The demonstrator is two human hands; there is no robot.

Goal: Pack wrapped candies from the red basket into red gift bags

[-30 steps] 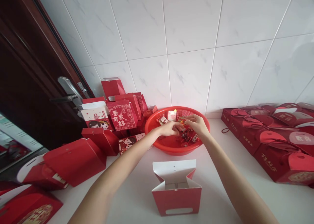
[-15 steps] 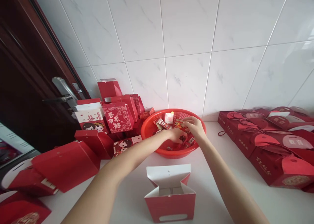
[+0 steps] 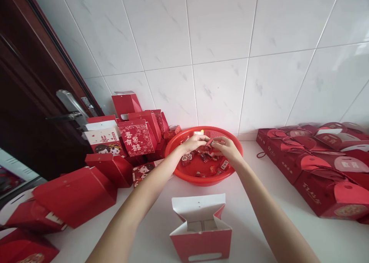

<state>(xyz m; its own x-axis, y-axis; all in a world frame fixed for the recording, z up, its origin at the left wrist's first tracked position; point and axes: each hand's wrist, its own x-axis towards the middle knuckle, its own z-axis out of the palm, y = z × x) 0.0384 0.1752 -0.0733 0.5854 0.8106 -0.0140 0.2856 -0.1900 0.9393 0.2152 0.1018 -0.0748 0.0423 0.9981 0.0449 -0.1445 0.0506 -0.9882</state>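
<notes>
Both hands are over a round red plastic basket (image 3: pixel 198 181) that holds several wrapped candies (image 3: pixel 204 157). My left hand (image 3: pixel 193 143) is closed with its fingertips on a small red-wrapped candy (image 3: pixel 209 142). From the right, my right hand (image 3: pixel 226 146) pinches at the same candy, its fingertips close to the left ones. An open red box (image 3: pixel 201 243) with a white inside stands upright on the white table in front of the basket, and its inside looks bare.
Several red boxes and bags (image 3: pixel 137 138) stand at the left on the white table (image 3: pixel 152 220). Rows of closed red gift boxes (image 3: pixel 311 186) fill the right side. Behind are a tiled wall (image 3: pixel 219 82) and a dark door with a metal handle (image 3: pixel 67 101).
My left hand has risen from the candies and moved back and left. Both hands now meet at a small red candy above the basket. The view has shifted slightly.
</notes>
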